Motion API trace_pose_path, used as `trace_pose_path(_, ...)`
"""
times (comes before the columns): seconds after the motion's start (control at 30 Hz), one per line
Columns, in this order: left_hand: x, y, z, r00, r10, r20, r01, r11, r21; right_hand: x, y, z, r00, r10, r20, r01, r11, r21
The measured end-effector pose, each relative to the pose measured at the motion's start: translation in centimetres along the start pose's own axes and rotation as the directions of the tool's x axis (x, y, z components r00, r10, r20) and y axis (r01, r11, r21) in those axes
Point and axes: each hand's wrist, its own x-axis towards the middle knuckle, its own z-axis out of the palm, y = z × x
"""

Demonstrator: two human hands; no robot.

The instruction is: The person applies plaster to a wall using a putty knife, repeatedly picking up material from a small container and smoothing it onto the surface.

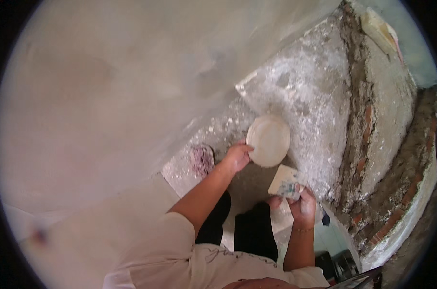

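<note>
My left hand grips the left rim of a shallow, round off-white dish, thumb on top. The dish is held out in front of me above the stair step, its pale inside turned up. In my right hand is a flat, squarish cream scraper with bluish-green marks, pinched by its lower edge. The scraper sits just below and to the right of the dish, apart from it. Its far edge points toward the dish. Whether the dish holds any paste cannot be made out.
A smooth plastered wall fills the left. A crumpled purplish cloth lies on the step by the wall. Rough stairs with exposed brick and mortar climb to the right. A pale block rests on an upper step.
</note>
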Motion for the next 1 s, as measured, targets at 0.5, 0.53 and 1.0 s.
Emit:
trace_pose_path(0.5, 6.2, -8.4, 2.5, 0.999, -0.005, 0.038, 0.013, 0.98, -0.201, 0.5, -2.7, -2.3, 1.0, -0.009, 0.015, 0.01, 0.999, -0.034)
trace_pose_path(0.53, 6.9, -8.7, 2.8, 0.999, -0.004, 0.038, 0.012, 0.978, -0.207, 0.6, -2.6, -2.3, 1.0, -0.016, -0.025, 0.015, 0.998, -0.059)
trace_pose_path(1.0, 8.5, -8.6, 6.2, 0.827, 0.469, -0.31, -0.051, 0.613, 0.789, 1.1, -4.1, -5.3, 0.99, -0.091, -0.11, 0.086, 0.995, -0.046)
